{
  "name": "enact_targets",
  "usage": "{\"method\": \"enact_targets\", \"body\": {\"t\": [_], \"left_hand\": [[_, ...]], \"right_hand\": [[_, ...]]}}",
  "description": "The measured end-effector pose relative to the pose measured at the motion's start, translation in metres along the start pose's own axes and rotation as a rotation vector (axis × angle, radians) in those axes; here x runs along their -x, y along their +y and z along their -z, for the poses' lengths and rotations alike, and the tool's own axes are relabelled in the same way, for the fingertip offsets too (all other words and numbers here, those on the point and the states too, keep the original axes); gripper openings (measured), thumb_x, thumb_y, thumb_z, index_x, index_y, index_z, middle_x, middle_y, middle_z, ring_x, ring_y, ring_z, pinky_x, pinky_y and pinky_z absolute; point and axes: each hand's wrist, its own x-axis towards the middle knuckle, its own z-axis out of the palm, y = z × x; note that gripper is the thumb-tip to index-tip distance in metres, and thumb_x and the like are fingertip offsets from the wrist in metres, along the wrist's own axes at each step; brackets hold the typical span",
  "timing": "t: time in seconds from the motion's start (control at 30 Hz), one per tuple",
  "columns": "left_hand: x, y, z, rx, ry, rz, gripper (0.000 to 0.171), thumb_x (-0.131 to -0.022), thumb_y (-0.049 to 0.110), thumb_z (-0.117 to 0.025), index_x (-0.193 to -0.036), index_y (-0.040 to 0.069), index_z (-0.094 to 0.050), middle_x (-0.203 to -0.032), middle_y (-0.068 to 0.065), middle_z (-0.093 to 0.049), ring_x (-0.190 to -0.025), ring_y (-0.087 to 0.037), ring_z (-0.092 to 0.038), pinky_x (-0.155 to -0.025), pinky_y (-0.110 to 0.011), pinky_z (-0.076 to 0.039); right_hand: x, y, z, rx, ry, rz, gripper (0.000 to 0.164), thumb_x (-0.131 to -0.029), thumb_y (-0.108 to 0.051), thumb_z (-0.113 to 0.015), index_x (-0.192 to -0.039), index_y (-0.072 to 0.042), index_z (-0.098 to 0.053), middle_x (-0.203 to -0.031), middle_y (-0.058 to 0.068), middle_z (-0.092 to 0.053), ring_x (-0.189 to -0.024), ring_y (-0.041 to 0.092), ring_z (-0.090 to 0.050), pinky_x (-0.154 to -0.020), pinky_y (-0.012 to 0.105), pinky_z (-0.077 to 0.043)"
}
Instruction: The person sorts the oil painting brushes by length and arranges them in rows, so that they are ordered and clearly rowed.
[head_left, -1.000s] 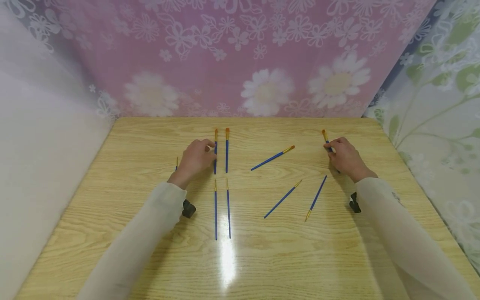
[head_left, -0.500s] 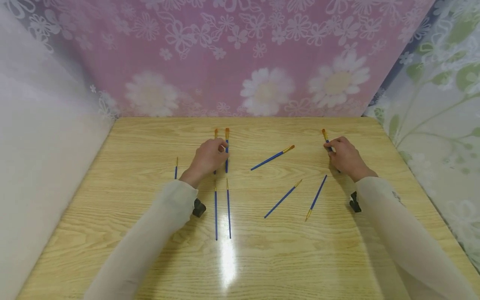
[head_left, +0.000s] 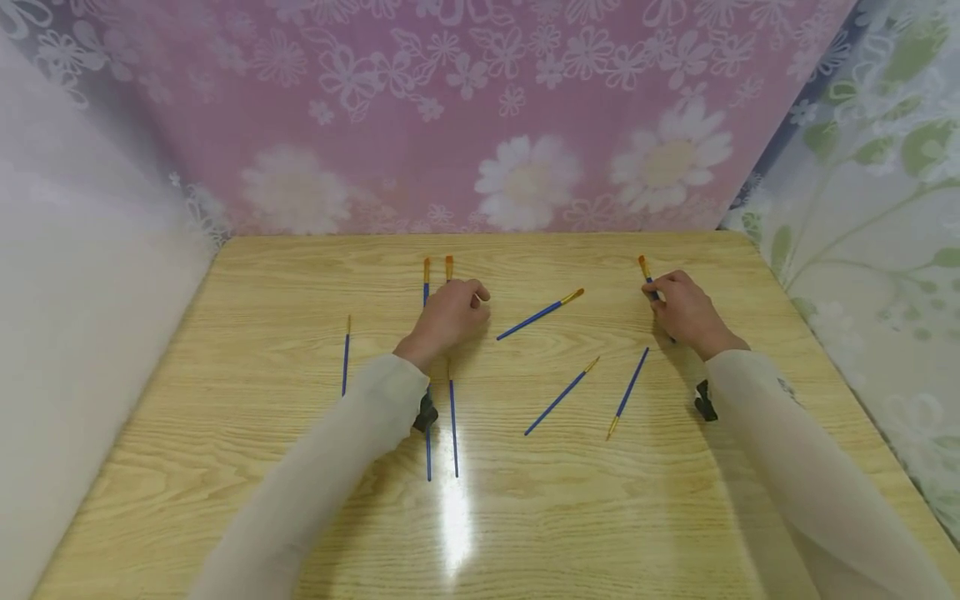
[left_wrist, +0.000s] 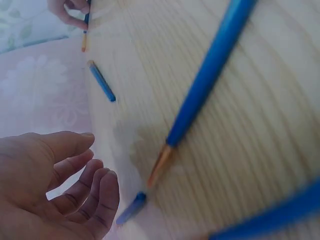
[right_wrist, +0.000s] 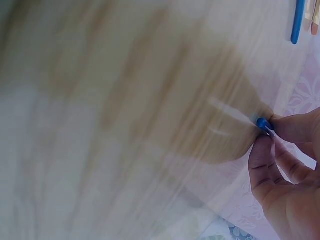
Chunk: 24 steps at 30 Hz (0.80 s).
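Note:
My right hand (head_left: 686, 312) pinches a flat-tipped paintbrush (head_left: 646, 271) with a blue handle between thumb and fingers, at the right of the table. The handle's end (right_wrist: 262, 122) shows at the fingertips in the right wrist view. My left hand (head_left: 452, 310) hovers with loosely bent fingers over two upright flat paintbrushes, partly covering the left one (head_left: 426, 279) and the right one (head_left: 449, 267). Nothing lies between its thumb and fingers in the left wrist view. To its right, a slanted flat paintbrush (head_left: 536, 319) lies apart from both hands.
Two thin paintbrushes, one (head_left: 452, 417) and another (head_left: 429, 454), lie side by side below the left hand. A third thin brush (head_left: 347, 354) lies farther left. Toward the right are two slanted thin brushes, one (head_left: 561, 397) beside another (head_left: 627, 393). A flowered curtain (head_left: 420, 150) backs the wooden table (head_left: 555, 517).
My left hand has moved right, from the left flat brush across the second one to just past it. The right hand has stayed on its brush. The head view has shifted slightly.

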Motion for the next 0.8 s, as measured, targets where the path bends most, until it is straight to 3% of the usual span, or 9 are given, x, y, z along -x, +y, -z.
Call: {"method": "enact_targets", "body": {"t": [0.43,0.8], "left_hand": [[-0.015,0.028,-0.022,-0.008,-0.067,-0.089,0.033,-0.111,0.022,-0.065,-0.141,0.009,-0.068,-0.135,-0.011,-0.069,-0.122,-0.029,-0.065,-0.109,-0.047,-0.053],[-0.026,0.044,-0.038,-0.061,-0.085,-0.083,0.033,-0.110,0.024,-0.067,-0.140,0.011,-0.071,-0.134,-0.007,-0.071,-0.122,-0.023,-0.066,-0.106,-0.039,-0.055]], "right_hand": [[0.002,-0.002,-0.001,-0.005,0.015,-0.006,0.040,-0.110,0.002,-0.049,-0.148,0.013,-0.055,-0.147,0.039,-0.041,-0.131,0.059,-0.049,-0.107,0.072,-0.045],[0.001,-0.004,-0.001,0.005,0.018,-0.017,0.041,-0.110,0.001,-0.049,-0.149,0.012,-0.054,-0.148,0.038,-0.041,-0.131,0.058,-0.049,-0.108,0.073,-0.044]]}}
